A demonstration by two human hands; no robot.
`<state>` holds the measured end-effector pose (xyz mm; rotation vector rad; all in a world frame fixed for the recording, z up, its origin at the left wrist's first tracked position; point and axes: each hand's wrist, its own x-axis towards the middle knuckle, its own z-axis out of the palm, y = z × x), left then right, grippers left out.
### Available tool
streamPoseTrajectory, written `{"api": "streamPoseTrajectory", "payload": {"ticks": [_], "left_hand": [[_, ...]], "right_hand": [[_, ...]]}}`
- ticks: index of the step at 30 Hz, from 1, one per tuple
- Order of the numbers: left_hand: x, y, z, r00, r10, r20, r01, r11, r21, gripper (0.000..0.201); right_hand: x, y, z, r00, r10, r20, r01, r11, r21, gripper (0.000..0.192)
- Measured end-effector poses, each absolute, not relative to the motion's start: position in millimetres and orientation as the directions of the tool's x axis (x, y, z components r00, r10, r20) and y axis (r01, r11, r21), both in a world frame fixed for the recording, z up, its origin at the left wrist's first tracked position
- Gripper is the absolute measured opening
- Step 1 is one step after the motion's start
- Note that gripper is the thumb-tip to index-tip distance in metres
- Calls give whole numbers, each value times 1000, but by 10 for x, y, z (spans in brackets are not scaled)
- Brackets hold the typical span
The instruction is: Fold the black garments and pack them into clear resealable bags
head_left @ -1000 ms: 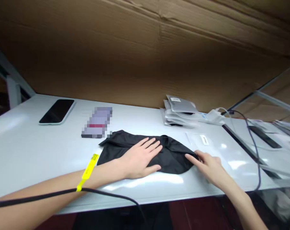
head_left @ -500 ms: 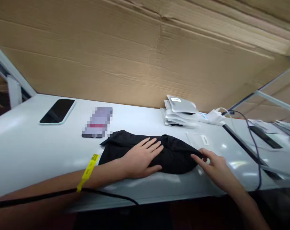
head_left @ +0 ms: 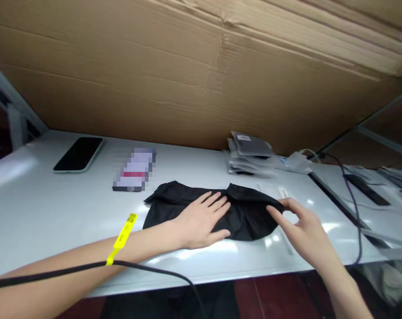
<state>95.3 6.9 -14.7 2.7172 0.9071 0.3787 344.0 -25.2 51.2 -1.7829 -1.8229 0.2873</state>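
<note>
Left hand (head_left: 201, 221) lies flat, fingers spread, pressing a black garment (head_left: 243, 212) mid-table on the white table (head_left: 54, 212); right hand (head_left: 303, 230) pinches the garment's right edge (beside a clear plastic bag (head_left: 280, 192)); a phone (head_left: 78, 153) lies far left.

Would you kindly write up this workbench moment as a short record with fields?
Surface: white table, cardboard sheet behind it
Left hand: flat, palm down on the black garment
Right hand: fingertips at the garment's right edge, over a clear plastic bag
Left wrist: yellow tag on a black cable
Far left: smartphone, screen dark
Far centre-right: stack of packed bags
Right: white charger with dark cord
</note>
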Motion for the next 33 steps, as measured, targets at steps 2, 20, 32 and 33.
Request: {"api": "streamPoseTrajectory", "payload": {"ticks": [2, 20, 32, 33], "left_hand": [[953, 74, -151, 777, 608, 162, 544, -778, 313, 67], [945, 73, -198, 762, 616, 201, 552, -780, 296, 67], [948, 62, -141, 764, 623, 166, 558, -768, 315, 65], [947, 60, -142, 765, 622, 166, 557, -769, 315, 66]], "right_hand": [[3484, -247, 481, 66, 975, 210, 854, 54, -518, 32], [3516, 197, 114, -162, 937, 311, 908, 265, -325, 35], [3414, 128, 93, -394, 874, 284, 838, 469, -279, 24], [3409, 94, 61, -394, 875, 280, 838, 468, -282, 25]]}}
